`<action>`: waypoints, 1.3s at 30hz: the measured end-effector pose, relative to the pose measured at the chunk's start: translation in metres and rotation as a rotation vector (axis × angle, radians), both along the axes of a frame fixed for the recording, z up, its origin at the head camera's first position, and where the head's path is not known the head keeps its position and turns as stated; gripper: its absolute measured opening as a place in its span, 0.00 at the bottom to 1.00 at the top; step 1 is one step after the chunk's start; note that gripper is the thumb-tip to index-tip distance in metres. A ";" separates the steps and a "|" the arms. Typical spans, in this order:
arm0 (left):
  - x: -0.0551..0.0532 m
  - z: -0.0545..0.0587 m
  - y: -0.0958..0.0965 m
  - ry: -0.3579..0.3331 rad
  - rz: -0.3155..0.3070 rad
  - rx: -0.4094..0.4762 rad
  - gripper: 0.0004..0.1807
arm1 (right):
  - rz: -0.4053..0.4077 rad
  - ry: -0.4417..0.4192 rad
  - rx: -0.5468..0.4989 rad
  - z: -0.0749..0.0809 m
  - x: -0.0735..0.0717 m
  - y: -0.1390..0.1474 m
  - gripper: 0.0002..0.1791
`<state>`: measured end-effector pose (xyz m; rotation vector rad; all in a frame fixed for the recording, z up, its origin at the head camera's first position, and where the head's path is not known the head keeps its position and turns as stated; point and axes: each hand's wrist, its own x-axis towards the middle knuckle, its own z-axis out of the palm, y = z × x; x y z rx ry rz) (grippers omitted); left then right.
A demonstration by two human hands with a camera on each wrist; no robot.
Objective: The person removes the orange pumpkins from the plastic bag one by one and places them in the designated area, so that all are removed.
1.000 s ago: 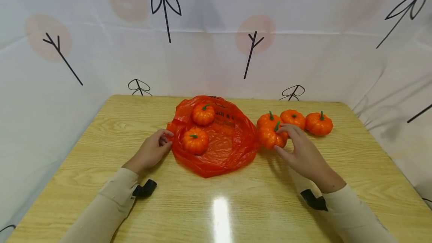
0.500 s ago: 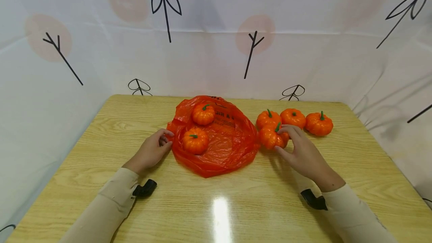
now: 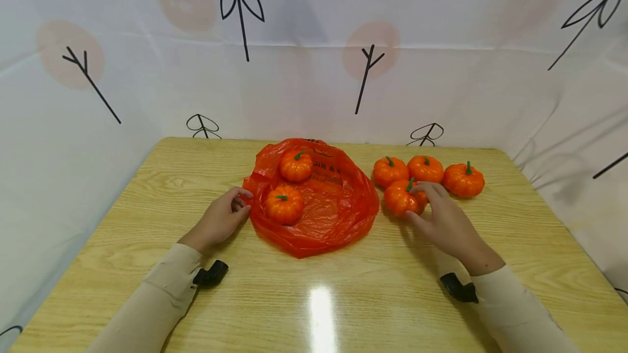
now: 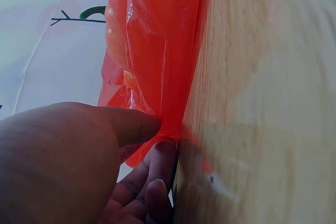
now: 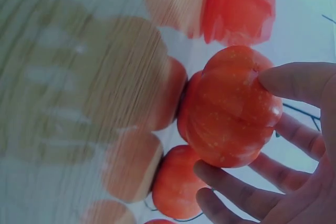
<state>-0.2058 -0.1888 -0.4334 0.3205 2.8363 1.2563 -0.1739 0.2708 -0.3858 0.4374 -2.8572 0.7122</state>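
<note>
A red plastic bag (image 3: 324, 227) lies spread on the wooden table, with two small orange pumpkins (image 3: 284, 205) with green stems on it. My left hand (image 3: 219, 221) pinches the bag's left edge between thumb and finger, plainly seen in the left wrist view. To the right of the bag, my right hand (image 3: 448, 227) holds another small pumpkin (image 5: 231, 108) between thumb and fingers. In the right wrist view this pumpkin appears slightly off the table. Its far side is partly hidden by the fingertips in the head view.
Behind the held pumpkin, a left pumpkin (image 3: 390, 172), a middle pumpkin (image 3: 426, 169) and a right pumpkin (image 3: 463, 181) stand in a row on the table (image 3: 265, 309). A white patterned cloth (image 3: 304, 91) hangs along the back and sides.
My right hand has shifted slightly right with its pumpkin, which now stands apart from the bag's edge. Two pumpkins behind it have moved a little backward. My left hand has stayed put.
</note>
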 end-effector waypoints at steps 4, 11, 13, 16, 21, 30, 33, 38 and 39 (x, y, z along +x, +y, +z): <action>0.000 0.000 0.000 -0.003 0.001 -0.002 0.11 | -0.015 -0.013 -0.003 -0.001 -0.002 0.005 0.25; 0.000 0.001 0.001 -0.002 -0.003 -0.003 0.11 | -0.044 -0.048 -0.008 -0.004 -0.008 0.016 0.25; 0.000 0.001 0.001 0.000 -0.007 -0.004 0.11 | -0.048 -0.065 -0.011 -0.004 -0.009 0.018 0.26; 0.001 0.001 0.001 0.000 -0.010 -0.005 0.11 | -0.056 -0.085 -0.015 -0.006 -0.012 0.021 0.27; 0.002 0.001 0.001 -0.003 -0.009 -0.008 0.11 | -0.071 -0.117 -0.024 -0.007 -0.014 0.024 0.28; 0.001 0.000 0.000 0.000 -0.011 -0.017 0.12 | -0.105 -0.156 -0.018 -0.008 -0.014 0.026 0.27; 0.000 0.001 0.000 0.006 -0.007 -0.016 0.11 | -0.098 -0.134 -0.019 -0.007 -0.015 0.026 0.27; 0.001 0.002 0.000 0.007 -0.007 -0.014 0.11 | -0.080 -0.106 -0.021 -0.008 -0.015 0.025 0.26; 0.001 0.002 0.000 0.006 -0.010 -0.016 0.11 | -0.079 -0.104 -0.020 -0.008 -0.015 0.025 0.26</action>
